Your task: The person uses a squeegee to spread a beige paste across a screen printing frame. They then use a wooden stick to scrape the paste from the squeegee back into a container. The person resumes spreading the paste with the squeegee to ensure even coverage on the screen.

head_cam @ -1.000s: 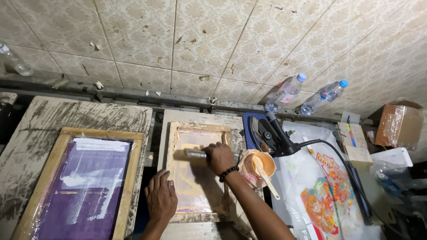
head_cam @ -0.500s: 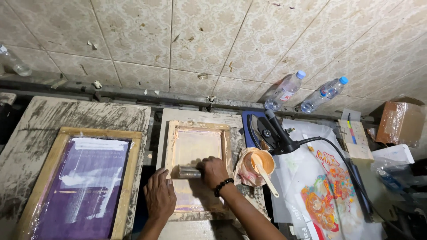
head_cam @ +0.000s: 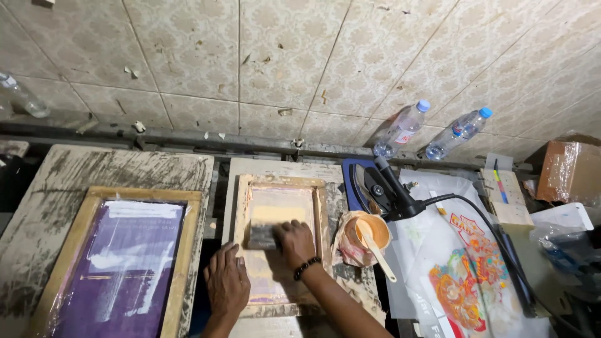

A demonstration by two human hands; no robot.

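Gripping a flat squeegee (head_cam: 261, 236), the right hand (head_cam: 295, 240) presses it onto the small wooden screen frame (head_cam: 280, 183); the left hand (head_cam: 226, 283) lies flat, fingers spread, on the frame's paint-crusted lower-left edge.

Small screen frame (head_cam: 282, 188): pale raw wood, mesh cream with a faint peach tint. Squeegee (head_cam: 263, 236) on it: dull grey.

Large screen frame (head_cam: 181, 250), at 9 o'clock from the small one: tan wood, mesh deep purple with whitish streaks.

Tabletop (head_cam: 56, 188): pale grey, smeared with black.

Cup (head_cam: 369, 228), at 3 o'clock of the small frame: orange ink, cream stick.

Right hand (head_cam: 295, 241): black bead bracelet at the wrist.

Wall tiles (head_cam: 282, 56): beige, faint floral pattern, brown specks.

Two bottles (head_cam: 400, 128) at 1 o'clock: clear, blue caps.

Printed sheet (head_cam: 466, 275): white, motif in red, orange, blue.

Box (head_cam: 573, 172): brown cardboard.
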